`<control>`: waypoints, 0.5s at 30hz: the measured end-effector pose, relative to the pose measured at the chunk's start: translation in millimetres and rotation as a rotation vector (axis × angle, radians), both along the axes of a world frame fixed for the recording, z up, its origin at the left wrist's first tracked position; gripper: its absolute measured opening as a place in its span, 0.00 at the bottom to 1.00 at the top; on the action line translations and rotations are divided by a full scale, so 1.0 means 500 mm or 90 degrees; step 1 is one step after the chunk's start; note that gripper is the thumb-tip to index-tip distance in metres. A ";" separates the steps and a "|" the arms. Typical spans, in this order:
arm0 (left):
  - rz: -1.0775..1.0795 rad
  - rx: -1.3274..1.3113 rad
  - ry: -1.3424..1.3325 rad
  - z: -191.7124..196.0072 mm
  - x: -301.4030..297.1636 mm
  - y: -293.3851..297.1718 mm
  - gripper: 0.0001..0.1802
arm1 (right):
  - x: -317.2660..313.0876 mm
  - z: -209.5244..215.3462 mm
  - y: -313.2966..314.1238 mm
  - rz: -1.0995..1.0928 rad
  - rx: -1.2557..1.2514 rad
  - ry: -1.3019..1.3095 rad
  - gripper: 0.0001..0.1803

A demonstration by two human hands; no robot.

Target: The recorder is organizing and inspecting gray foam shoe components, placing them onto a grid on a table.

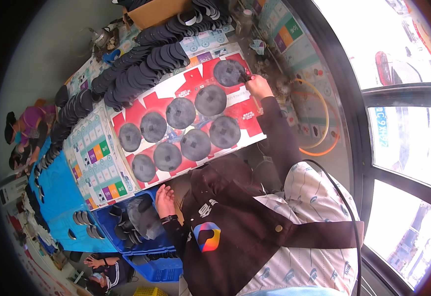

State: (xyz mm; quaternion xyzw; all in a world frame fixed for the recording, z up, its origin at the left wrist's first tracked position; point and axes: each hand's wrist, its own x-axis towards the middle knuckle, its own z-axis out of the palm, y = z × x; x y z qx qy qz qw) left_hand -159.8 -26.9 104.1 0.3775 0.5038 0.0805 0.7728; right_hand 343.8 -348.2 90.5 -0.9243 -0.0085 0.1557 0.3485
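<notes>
My right hand [260, 87] is at the far right corner of the worktable, its fingers closed round a small dark thing whose kind I cannot make out. That thing meets the edge of a round dark-grey pad [228, 73]. Several more such pads, among them one in the middle [181, 113] and one at the near right [225, 132], lie in two rows on a red and white printed sheet [249, 117]. Most show a small dark square near the centre. Off the table's near edge hangs my left hand [165, 201], fingers loosely apart and nothing in them.
Long rows of stacked dark curved pieces [139, 74] run along the table's far side, below a cardboard box [151, 16]. A blue crate [108, 220] with dark pieces and a clear bag stands near my left hand. A black cable [346, 202] crosses my lap. Other people sit left.
</notes>
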 end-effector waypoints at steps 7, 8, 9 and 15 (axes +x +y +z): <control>0.000 0.005 0.010 -0.006 -0.014 -0.006 0.17 | 0.007 0.032 0.003 0.088 0.142 0.131 0.10; -0.005 0.003 0.009 -0.008 -0.008 -0.003 0.17 | 0.005 0.034 -0.011 0.187 0.014 0.021 0.10; -0.001 0.002 0.013 -0.006 -0.009 -0.005 0.17 | 0.006 0.035 -0.017 0.289 -0.114 -0.089 0.09; 0.017 -0.006 0.015 -0.001 -0.002 -0.019 0.16 | 0.030 0.027 -0.047 -0.010 0.030 -0.099 0.26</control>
